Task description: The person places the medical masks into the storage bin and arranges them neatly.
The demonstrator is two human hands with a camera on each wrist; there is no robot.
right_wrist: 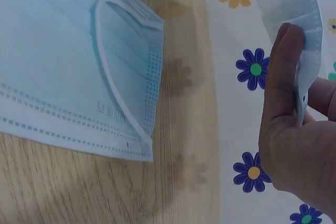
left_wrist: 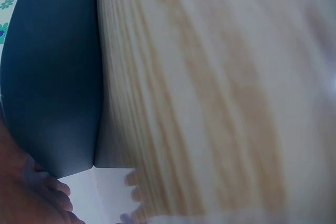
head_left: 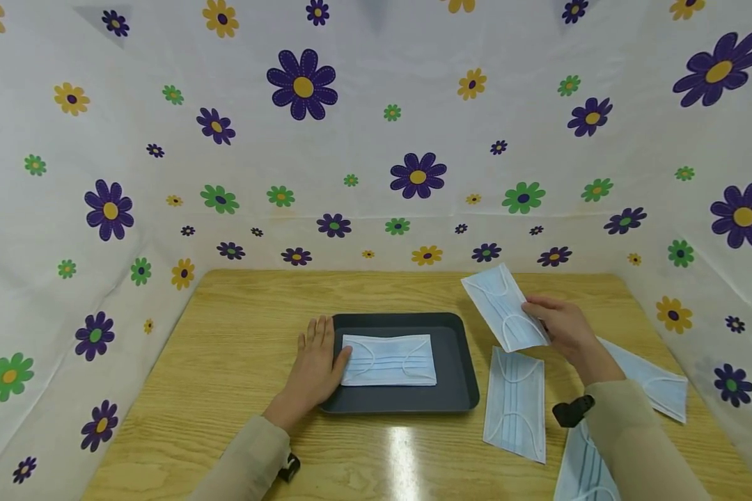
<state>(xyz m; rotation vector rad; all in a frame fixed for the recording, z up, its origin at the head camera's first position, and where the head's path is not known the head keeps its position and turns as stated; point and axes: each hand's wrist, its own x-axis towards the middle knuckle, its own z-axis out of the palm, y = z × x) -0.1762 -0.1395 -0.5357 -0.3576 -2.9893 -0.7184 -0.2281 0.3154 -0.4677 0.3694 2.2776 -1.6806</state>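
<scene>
Mask is pinched in right grip, left grip spread; marking on another mask is illegible.

Tray, left rim: blocked by the left hand
Tray, inside: bare strip right of the inner mask
Right of tray: flat mask just beside, right hand with raised mask beyond
Table, left: bare wood up to the flowered curtain

The wood-grained table is enclosed on three sides by white cloth printed with flowers; light is reflected off the table.
</scene>
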